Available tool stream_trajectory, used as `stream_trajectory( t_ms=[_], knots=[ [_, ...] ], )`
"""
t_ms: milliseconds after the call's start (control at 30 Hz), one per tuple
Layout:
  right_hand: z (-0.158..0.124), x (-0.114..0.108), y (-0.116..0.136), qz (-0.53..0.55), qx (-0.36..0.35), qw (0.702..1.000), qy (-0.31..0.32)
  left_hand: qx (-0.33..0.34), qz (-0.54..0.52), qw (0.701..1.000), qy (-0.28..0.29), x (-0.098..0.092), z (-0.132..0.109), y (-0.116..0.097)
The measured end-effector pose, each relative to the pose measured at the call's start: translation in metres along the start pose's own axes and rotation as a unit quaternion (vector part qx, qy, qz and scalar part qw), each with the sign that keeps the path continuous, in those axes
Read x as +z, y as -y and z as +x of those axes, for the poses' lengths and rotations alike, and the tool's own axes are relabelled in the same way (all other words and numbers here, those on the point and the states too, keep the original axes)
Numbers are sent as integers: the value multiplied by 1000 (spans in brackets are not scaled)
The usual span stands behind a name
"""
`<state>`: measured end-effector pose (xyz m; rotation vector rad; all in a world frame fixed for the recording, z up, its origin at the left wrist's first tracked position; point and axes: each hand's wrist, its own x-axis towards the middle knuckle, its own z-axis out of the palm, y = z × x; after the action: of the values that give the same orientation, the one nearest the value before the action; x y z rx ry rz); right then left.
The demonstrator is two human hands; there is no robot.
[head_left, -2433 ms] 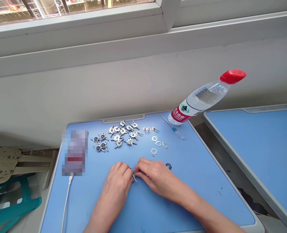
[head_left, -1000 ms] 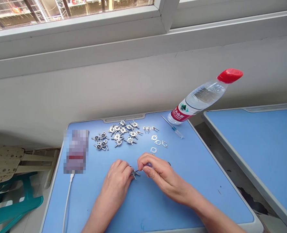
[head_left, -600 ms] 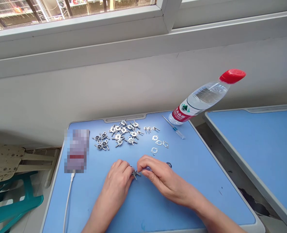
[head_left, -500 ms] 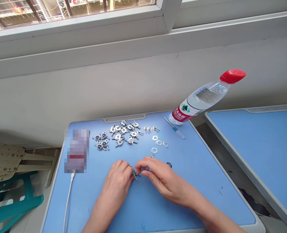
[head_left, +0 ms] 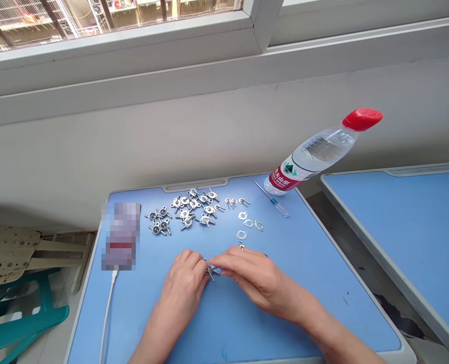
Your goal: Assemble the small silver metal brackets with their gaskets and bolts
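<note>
My left hand (head_left: 186, 275) is closed, its thumb and fingertips pinching a small metal part with pins (head_left: 211, 271) just above the blue table. From the other side my right hand (head_left: 257, 278) meets the same part, its fingers pressed together at the pins; the exact contact is partly hidden. Farther back lies a cluster of similar metal parts with pins (head_left: 193, 203). Left of it sit several parts with dark round faces (head_left: 164, 212). Several flat metal plates with holes (head_left: 249, 223) lie beyond my right hand, with a few small round pieces with pins (head_left: 234, 202) behind them.
A water bottle with a red cap (head_left: 311, 156) stands at the table's back right, beside a thin screwdriver with a clear handle (head_left: 281, 208). On the left lies a blurred phone (head_left: 121, 235) with a white cable (head_left: 106, 313). Another blue table (head_left: 406, 217) stands to the right.
My right hand has shifted slightly, its fingers straighter and closer over the metal part. The purplish thing seen between its fingers is now hidden. My left hand has barely moved.
</note>
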<state>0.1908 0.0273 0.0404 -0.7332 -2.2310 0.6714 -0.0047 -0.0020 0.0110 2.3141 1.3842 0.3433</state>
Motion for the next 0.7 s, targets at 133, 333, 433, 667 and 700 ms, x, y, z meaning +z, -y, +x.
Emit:
stream_trajectory(
  t_ms=[133,333,433,667,700],
  knots=[
    [2,8,1,-68,-38,996,-48,7,-1,1000,-13,2,0,1],
    [0,6,-1,-59,-12,997,-46,-1,-1,1000,-4,0,0,0],
    [-1,7,-3,-63,-33,994,-77,-5,3,1000,3,-1,0,-1],
    [1,5,-1,-107,-32,992,-66,-4,2,1000,-4,0,0,-1],
    [1,4,0,-93,-35,993,-60,-4,2,1000,-3,0,0,-1]
  ],
)
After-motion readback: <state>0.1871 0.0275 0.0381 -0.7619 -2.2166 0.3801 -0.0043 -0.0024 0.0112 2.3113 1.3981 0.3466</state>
